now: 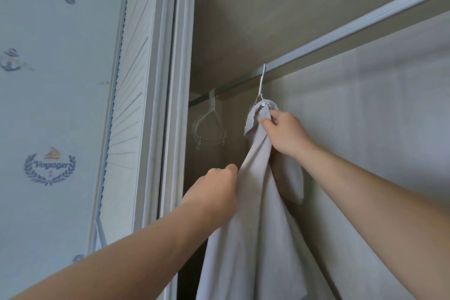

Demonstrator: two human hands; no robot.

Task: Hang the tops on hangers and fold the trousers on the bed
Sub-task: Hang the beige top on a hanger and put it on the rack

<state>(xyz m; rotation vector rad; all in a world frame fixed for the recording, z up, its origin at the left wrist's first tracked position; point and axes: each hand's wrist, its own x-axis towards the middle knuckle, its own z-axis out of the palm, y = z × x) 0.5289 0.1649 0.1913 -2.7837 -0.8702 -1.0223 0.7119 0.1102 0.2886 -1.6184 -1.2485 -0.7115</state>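
A light grey top hangs on a white hanger whose hook sits over the wardrobe rail. My right hand pinches the top's collar just under the hook, beside a small white button. My left hand is closed on the top's left edge lower down, at about shoulder height of the garment. The hanger's arms are hidden inside the cloth. The bed and the trousers are out of view.
Several empty white hangers hang on the same rail to the left, inside the wardrobe. The white louvred wardrobe door stands open at left, next to pale blue nautical wallpaper. A shelf runs above the rail.
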